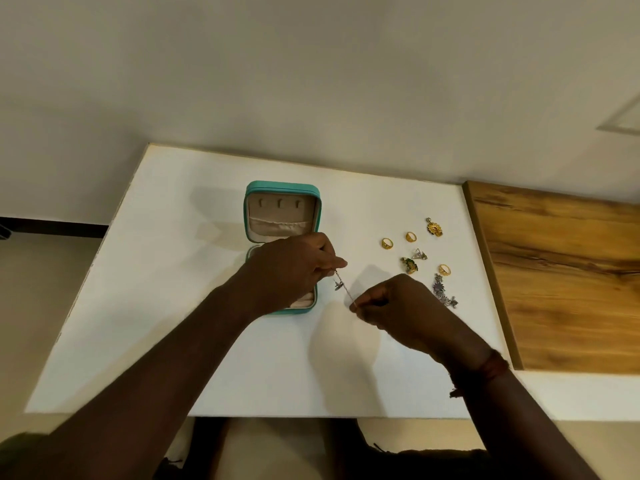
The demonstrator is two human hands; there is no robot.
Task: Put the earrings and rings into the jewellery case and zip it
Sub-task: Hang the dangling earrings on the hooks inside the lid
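Left hand (294, 268), right hand (398, 306) on chain (344, 289)

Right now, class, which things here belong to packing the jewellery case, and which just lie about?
Job: open teal jewellery case; thin silver chain earring pinched by left hand and right hand; three gold rings; gold flower earring; green-gold earring; purple floral earring.
Lying about: brown wooden board.

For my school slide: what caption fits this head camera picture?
Left hand and right hand pinch a dangly silver earring beside the open teal jewellery case; gold rings wait on the white table.
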